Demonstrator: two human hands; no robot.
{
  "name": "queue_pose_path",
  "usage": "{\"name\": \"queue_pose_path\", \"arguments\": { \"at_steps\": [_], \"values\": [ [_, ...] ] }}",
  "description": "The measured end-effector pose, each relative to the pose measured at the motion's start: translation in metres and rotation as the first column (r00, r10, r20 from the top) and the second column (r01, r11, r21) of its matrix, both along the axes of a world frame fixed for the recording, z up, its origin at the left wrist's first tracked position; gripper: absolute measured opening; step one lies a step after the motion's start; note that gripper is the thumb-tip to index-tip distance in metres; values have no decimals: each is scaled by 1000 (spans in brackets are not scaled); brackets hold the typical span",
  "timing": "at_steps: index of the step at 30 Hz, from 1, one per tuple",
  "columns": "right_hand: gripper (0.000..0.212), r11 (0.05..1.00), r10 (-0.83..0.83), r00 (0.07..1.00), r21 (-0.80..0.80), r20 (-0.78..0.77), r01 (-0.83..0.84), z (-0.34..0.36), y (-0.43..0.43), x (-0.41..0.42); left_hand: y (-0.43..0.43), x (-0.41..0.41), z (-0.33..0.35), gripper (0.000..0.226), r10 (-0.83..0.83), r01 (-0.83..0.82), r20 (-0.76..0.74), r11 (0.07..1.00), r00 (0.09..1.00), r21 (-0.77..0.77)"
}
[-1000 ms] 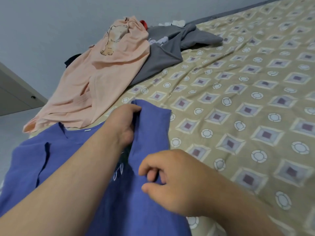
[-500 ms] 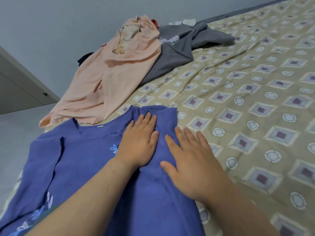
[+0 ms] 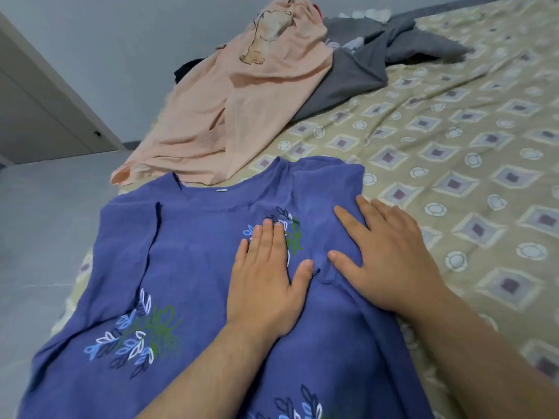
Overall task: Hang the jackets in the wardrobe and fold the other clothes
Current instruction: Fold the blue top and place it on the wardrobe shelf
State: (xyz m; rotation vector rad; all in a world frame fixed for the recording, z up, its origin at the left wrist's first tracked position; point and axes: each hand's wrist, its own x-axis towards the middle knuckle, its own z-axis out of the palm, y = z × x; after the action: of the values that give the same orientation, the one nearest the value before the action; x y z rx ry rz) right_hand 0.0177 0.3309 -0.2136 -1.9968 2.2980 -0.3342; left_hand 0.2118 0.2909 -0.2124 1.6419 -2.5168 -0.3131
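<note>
The shirt (image 3: pixel 187 237) lies on the bed (image 3: pixel 453 131). My left hand (image 3: pixel 266 276) and right hand (image 3: pixel 390 261) press it flat, fingers straight. I should smooth outward evenly, so the fold edge is straight.

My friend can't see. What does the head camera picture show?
A person's left hand and right hand press flat on a blue shirt with leaf prints, spread on a patterned bed. Behind it lie a peach garment and a grey garment.

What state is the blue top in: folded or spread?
Mostly spread: blue top lies flat on bed, one side folded in under right hand.
</note>
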Motion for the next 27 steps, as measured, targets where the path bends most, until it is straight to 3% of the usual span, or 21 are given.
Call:
{"name": "queue_pose_path", "arguments": {
  "at_steps": [6,10,15,21,24,27],
  "values": [
    [79,997,-39,999,67,-35,41,3,0,3,-6,1,1,93,-42,30,111,993,993,114],
    [88,986,-52,999,155,-12,53,18,2,6,-20,4,20,73,-92,77,32,942,995,327],
    [88,977,-88,995,196,36,79,21,58,37,42,50,16,76,-158,130,91,958,983,255],
    [79,966,-111,992,242,55,95,26,127,64,94,132,20,102,-276,225,169,936,946,269],
    [71,962,-88,995,264,49,72,26,162,68,110,189,22,100,-205,150,194,952,959,265],
    [58,976,-68,994,212,81,49,20,202,66,134,246,20,82,-85,34,194,966,977,256]
  ]
}}
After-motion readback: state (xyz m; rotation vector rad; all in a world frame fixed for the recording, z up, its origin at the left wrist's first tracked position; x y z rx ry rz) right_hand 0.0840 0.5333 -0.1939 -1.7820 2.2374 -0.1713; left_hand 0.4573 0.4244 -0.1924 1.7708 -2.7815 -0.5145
